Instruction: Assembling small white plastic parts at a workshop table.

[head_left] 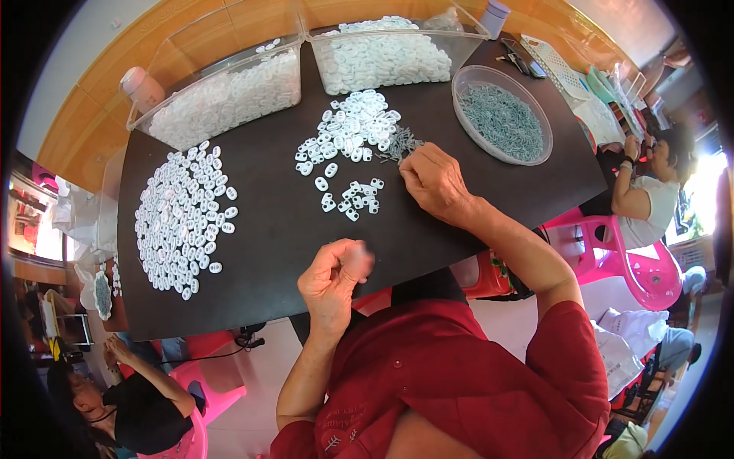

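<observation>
My left hand is raised near the front edge of the dark table, thumb and fingertips pressed together. A blur covers its fingertips, so whatever they hold is hidden. My right hand rests at a small heap of thin grey pins, its fingers bent in and closed, the tips turned away from view. Touching that heap on the left is a pile of small white oval plastic pieces with holes. Between my hands lies a smaller cluster of white pieces.
A wide spread of white pieces covers the table's left. Two clear bins of white pieces stand at the back. A round clear tub holds grey pins at right. Other people sit at left and right.
</observation>
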Tool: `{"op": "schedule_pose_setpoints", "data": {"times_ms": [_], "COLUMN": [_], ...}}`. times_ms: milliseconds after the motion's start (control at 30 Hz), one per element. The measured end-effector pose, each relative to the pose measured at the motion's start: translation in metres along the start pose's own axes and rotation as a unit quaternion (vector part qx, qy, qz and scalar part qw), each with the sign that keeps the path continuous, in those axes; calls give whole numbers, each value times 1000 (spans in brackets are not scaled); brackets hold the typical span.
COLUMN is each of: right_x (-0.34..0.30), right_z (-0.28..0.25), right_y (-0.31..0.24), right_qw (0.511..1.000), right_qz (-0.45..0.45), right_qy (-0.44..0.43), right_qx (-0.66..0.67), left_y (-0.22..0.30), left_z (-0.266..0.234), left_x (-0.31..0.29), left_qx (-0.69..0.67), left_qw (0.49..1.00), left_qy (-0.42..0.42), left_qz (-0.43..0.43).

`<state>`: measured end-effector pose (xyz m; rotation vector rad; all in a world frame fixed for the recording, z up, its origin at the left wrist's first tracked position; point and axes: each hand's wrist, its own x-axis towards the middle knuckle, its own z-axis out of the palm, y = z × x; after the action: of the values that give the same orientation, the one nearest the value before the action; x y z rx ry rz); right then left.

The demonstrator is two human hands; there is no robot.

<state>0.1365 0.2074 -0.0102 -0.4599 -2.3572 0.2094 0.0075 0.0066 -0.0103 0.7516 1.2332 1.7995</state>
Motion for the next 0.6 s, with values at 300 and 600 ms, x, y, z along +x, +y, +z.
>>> {"op": "schedule_pose_setpoints", "data": {"times_ms": [300,600], "right_x": [-3,52], "right_z": [-16,21], "right_y": [-3,-45], "right_qw": [997,989], "right_qz": [60,-57], "right_qy": [4,-46], "right_qx": [41,129], "left_y": [2,6], "left_z": [-1,-11], "left_x": [3,4], "left_qx": [6,6], "left_qw": [1000,998], "left_qy": [12,-41], "left_qz": [0,-42]}}
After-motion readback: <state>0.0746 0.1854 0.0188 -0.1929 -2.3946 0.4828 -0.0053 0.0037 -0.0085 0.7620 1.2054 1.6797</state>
